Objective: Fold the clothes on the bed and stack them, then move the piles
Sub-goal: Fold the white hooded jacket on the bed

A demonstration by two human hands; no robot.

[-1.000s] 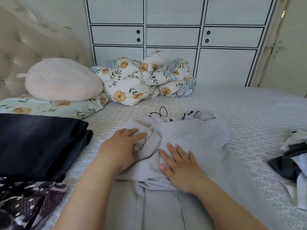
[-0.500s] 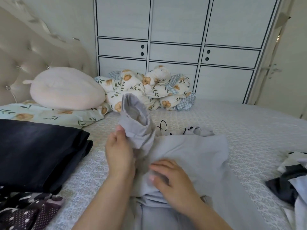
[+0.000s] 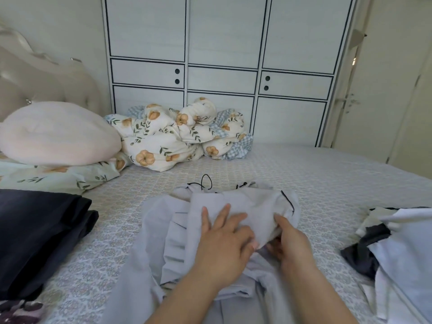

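Now my left hand (image 3: 224, 244) presses flat with straight fingers on the grey garment (image 3: 236, 211) near the front edge of the bed (image 3: 327, 178), my right hand (image 3: 292, 244) pinches its folded flap, and next I should smooth this fold.

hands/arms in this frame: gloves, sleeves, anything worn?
Both bare. The left hand and right hand show no gloves, and no rings are visible on the fingers that show. Both forearms are uncovered down to the bottom edge of the head view: no sleeve cuffs, watch or wristband in sight. Nails look short and unpainted, as far as the picture lets one tell.
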